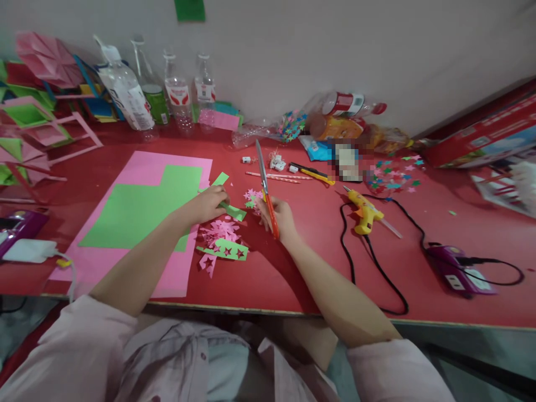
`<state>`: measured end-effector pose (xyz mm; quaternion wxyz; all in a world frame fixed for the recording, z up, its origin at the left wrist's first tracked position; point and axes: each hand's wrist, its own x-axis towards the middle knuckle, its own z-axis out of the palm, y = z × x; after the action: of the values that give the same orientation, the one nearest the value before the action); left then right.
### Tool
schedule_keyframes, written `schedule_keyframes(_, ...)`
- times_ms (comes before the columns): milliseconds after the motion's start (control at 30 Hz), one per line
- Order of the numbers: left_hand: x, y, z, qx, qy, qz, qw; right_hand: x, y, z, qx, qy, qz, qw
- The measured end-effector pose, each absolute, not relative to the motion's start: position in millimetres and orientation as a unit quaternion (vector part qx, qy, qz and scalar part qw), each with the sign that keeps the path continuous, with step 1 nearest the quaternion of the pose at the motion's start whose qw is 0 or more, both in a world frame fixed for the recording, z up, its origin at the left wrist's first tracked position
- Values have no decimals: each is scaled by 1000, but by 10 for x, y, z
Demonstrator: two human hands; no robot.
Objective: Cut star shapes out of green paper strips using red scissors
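My left hand (211, 204) is closed on a green paper strip (234, 212), beside the right edge of the large green sheet (142, 209). My right hand (280, 218) grips scissors (270, 209) with orange handles, their blades pointing away toward the wall. Between the hands lies a small pile of pink and green paper stars (252, 196). Nearer to me are pink paper scraps (220, 231) and a green strip with star-shaped holes (228, 249). A pink sheet (190, 282) lies under the green one.
A yellow glue gun (363, 211) with a black cord lies at right, near a purple power strip (458, 273). Along the wall stand several bottles (178, 95). Behind the scissors lie a yellow cutter (320, 176) and striped straws (278, 177). Folded paper crafts (37, 128) fill the left.
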<state>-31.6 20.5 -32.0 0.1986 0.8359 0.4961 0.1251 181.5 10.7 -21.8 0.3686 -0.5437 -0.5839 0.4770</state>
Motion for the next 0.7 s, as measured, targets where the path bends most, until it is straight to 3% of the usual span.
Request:
schedule_keyframes(400, -306, 221, -340, 825, 492, 157, 230, 1810, 111, -193, -549, -590, 467, 364)
schedule_keyframes(700, -304, 214, -331, 812, 512, 143, 240, 1819, 79, -163, -576, -616, 445, 301)
